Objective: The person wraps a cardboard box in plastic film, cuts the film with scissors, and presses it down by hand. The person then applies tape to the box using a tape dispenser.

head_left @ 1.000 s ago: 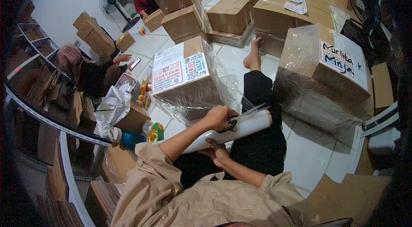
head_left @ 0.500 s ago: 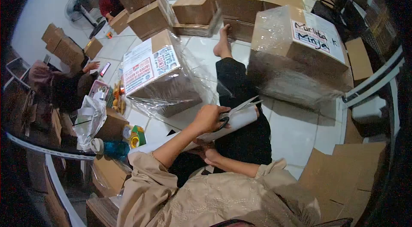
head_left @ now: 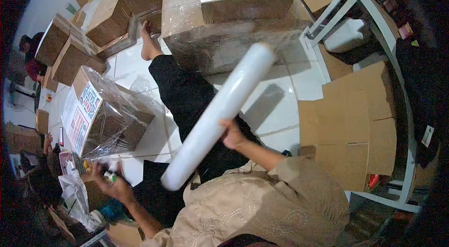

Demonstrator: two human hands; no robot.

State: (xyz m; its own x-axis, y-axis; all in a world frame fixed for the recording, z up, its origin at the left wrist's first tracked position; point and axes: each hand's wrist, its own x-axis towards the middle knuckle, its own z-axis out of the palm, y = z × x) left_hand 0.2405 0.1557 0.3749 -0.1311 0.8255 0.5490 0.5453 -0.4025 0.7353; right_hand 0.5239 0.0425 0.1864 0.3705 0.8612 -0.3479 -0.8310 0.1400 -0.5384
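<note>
My right hand [head_left: 231, 135] is wrapped round the side of a long white roll of plastic wrap [head_left: 217, 118], tilted across my lap with its far end up to the right. My left hand [head_left: 112, 185] is low on the left, slightly blurred, its fingers apart beside the small items on the floor. A bit of green and white, perhaps a tape roll [head_left: 110, 176], shows between those fingers. I cannot make out the scissors. Ahead of the left hand sits a carton [head_left: 124, 123] loosely covered in clear film, with printed labels on its side.
A large wrapped carton [head_left: 234, 27] with handwriting stands ahead. Flattened cardboard [head_left: 351, 130] lies right, beside a white metal frame [head_left: 407, 177]. More cartons [head_left: 107, 13] stand at the back left. A plastic bag [head_left: 75, 195] and a blue bottle [head_left: 112, 209] are near my left arm. Two people are at left.
My view has turned right. The left hand, which held scissors over the roll, has moved away left to the floor items. My right hand now holds the roll, raised and more upright.
</note>
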